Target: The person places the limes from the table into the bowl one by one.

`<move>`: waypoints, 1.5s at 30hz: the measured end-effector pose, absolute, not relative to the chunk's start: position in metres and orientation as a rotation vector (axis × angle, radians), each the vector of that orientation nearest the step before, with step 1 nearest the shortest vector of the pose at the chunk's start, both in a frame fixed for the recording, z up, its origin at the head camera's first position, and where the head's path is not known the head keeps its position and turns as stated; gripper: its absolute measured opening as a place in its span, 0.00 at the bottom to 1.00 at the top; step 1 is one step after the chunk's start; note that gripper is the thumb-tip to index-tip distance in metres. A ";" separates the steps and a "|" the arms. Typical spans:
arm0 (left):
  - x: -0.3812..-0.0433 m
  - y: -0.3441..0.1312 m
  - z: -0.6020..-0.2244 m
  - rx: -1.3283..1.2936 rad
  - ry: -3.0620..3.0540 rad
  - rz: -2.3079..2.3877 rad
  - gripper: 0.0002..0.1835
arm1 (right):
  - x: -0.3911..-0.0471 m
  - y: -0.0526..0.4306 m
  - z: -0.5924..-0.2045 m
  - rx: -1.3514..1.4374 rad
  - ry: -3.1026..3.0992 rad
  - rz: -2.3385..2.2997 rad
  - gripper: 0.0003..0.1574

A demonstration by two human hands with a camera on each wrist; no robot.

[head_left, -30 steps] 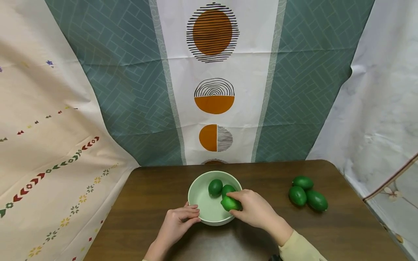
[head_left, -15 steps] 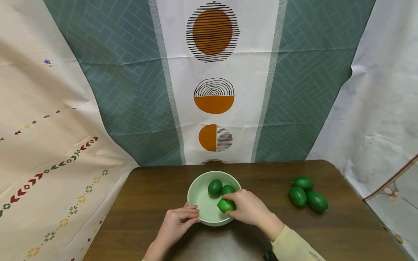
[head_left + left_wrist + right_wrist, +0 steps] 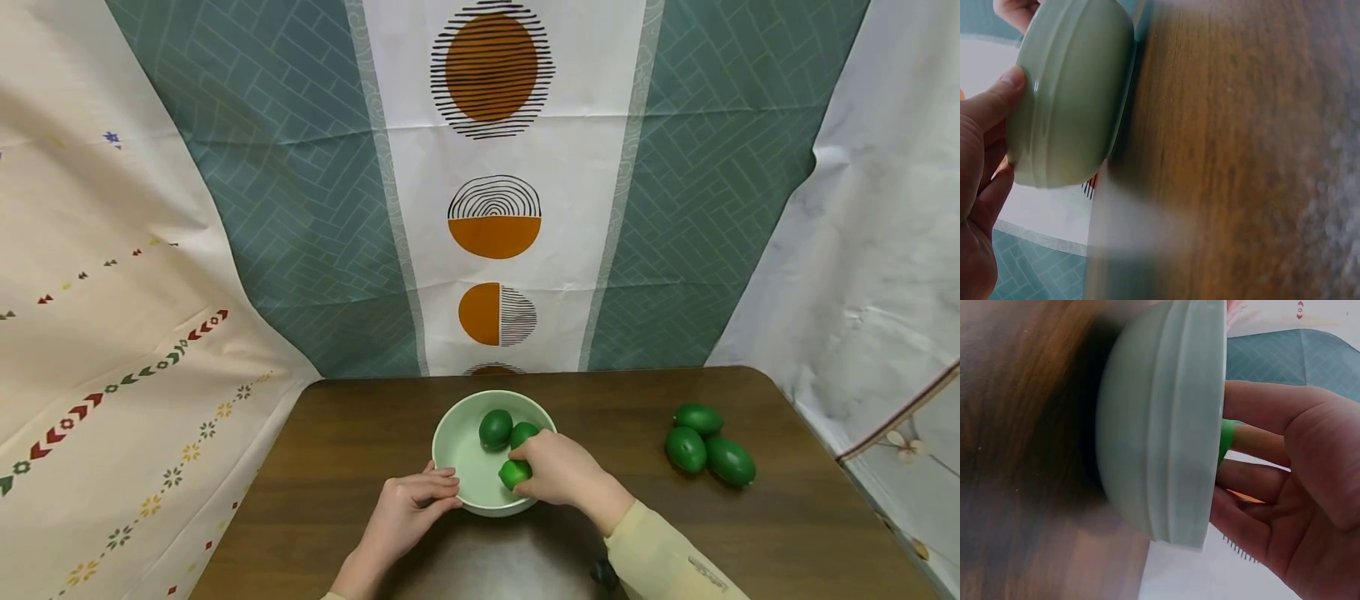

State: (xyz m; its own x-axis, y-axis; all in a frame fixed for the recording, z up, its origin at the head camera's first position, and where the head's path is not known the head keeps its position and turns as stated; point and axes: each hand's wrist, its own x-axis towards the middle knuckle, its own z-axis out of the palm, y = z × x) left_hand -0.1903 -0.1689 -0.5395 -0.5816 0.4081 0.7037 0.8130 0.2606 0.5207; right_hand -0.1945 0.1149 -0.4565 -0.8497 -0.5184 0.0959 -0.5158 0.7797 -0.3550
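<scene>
A light green bowl (image 3: 455, 421) stands on the table, with two dark green limes inside: one lime (image 3: 495, 430) toward the back and another lime (image 3: 523, 433) beside it, partly behind fingers. My right hand (image 3: 566, 473) reaches over the bowl's right rim and grips a brighter green lime (image 3: 514, 473) low inside; the right wrist view shows only a sliver of it above the rim. At the front left, my left hand (image 3: 411, 508) holds the bowl's rim. In the left wrist view its thumb (image 3: 1007, 90) lies against the bowl's outer wall.
On the right of the brown table (image 3: 360, 417) lie three more dark green limes, among them a front lime (image 3: 731, 462), close together. A patterned cloth (image 3: 495, 325) hangs behind the table's back edge.
My right hand has moved left and slightly lower into the bowl with the bright lime. The left hand stays at the rim. The limes on the table have not moved.
</scene>
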 end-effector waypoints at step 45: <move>-0.190 -0.169 -0.536 -1.110 -2.132 -1.273 0.09 | -0.194 0.093 -0.454 -0.686 3.021 -0.296 0.21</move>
